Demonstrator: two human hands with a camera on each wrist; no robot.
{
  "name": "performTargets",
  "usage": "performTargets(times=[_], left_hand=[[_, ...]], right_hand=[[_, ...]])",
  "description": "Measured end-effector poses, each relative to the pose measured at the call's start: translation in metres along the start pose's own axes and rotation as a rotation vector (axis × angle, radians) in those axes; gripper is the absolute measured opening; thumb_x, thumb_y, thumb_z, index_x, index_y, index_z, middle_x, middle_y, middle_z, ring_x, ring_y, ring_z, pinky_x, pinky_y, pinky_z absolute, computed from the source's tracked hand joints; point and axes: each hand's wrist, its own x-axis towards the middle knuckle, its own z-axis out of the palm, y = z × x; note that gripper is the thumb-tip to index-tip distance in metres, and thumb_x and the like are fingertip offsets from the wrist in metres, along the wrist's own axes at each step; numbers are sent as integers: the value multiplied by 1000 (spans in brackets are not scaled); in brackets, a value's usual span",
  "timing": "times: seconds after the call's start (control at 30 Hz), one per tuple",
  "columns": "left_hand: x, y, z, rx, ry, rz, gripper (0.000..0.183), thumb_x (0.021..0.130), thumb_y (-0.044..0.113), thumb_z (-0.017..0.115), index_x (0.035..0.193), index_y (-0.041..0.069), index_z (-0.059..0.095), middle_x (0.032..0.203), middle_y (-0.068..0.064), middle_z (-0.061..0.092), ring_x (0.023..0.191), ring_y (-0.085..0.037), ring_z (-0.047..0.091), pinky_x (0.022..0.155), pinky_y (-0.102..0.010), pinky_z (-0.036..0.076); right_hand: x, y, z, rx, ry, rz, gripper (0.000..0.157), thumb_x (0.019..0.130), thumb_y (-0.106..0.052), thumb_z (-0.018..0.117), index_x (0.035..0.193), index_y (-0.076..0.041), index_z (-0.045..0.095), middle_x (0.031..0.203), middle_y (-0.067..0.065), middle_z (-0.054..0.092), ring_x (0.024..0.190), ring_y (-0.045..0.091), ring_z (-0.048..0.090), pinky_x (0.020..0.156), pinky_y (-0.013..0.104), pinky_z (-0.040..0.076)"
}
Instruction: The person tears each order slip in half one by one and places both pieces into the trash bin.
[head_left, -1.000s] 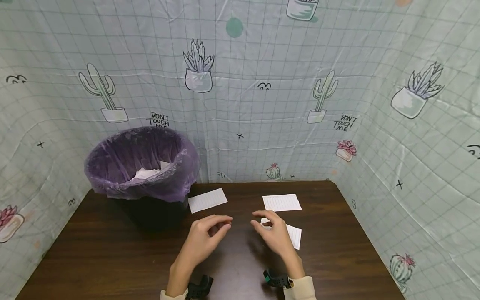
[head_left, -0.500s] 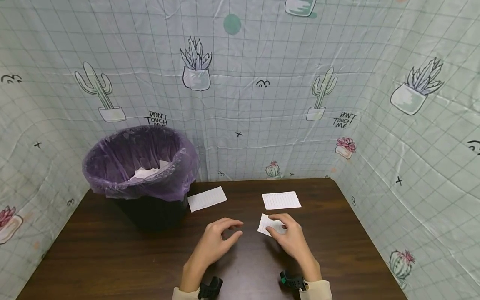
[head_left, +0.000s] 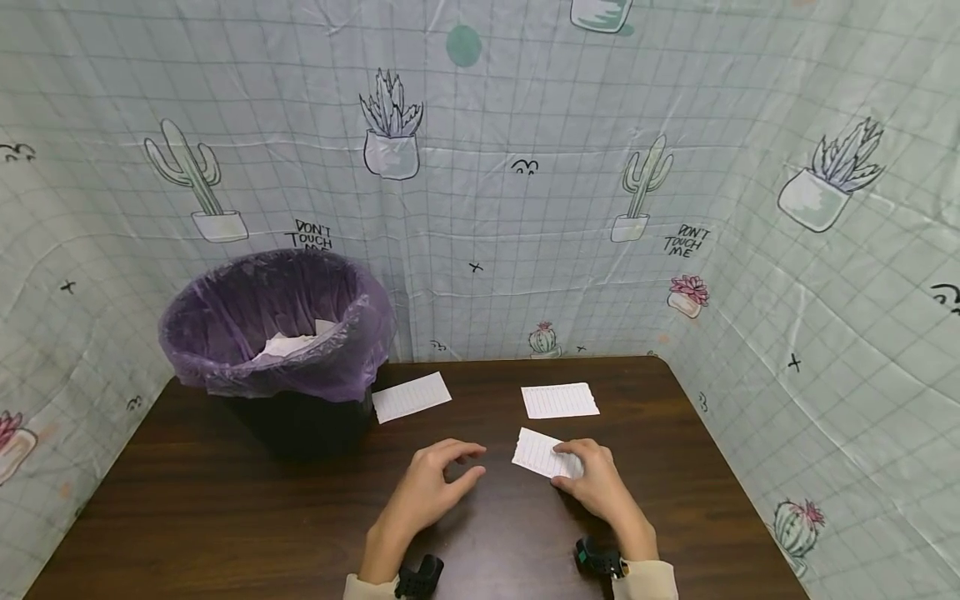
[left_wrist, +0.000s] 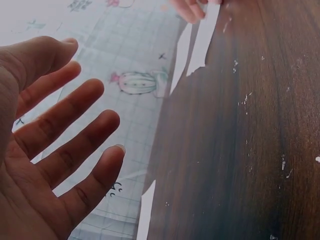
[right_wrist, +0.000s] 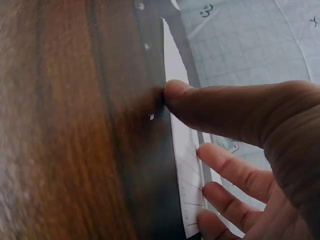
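Observation:
My right hand holds a torn lined slip of white paper across its width on the table, fingers at the far edge and thumb at the near edge. In the right wrist view the thumb touches one long edge of the slip, with the fingertips along the opposite edge. My left hand hovers over the table to the left of that slip. It holds nothing, and its fingers are loosely bent and spread in the left wrist view.
Behind the held slip lies another lined slip. A third slip lies beside a black bin with a purple liner, which has white paper inside. Patterned fabric surrounds the dark wooden table; small paper scraps dot it.
My right hand has moved right and nearer along the slip, uncovering its left part and bringing thumb and fingers to its edges. My left hand moved slightly right, then stayed.

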Motion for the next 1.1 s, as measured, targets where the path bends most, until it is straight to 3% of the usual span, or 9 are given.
performTargets(times=[0.4, 0.93, 1.1], left_hand=[[-4, 1, -1, 7, -43, -38, 23, 94, 17, 76, 116, 11, 76, 110, -8, 76, 94, -29, 70, 74, -35, 57], [-6, -2, 2, 54, -83, -58, 25, 94, 18, 76, 117, 9, 75, 107, -5, 76, 92, -22, 70, 77, -38, 58], [-5, -1, 3, 60, -96, -45, 27, 94, 18, 76, 119, 8, 75, 110, -7, 76, 93, -24, 71, 81, -38, 59]], right_hand=[[-4, -5, 5, -14, 28, -30, 30, 74, -1, 89, 101, -4, 77, 113, 16, 69, 110, 41, 62, 96, 58, 47], [-1, -17, 21, 76, -16, -23, 28, 84, 1, 81, 110, -7, 75, 102, 2, 76, 103, 27, 71, 93, 47, 55], [0, -21, 21, 49, -16, -45, 31, 79, 0, 85, 108, -8, 76, 107, 5, 75, 106, 31, 65, 92, 47, 52]])
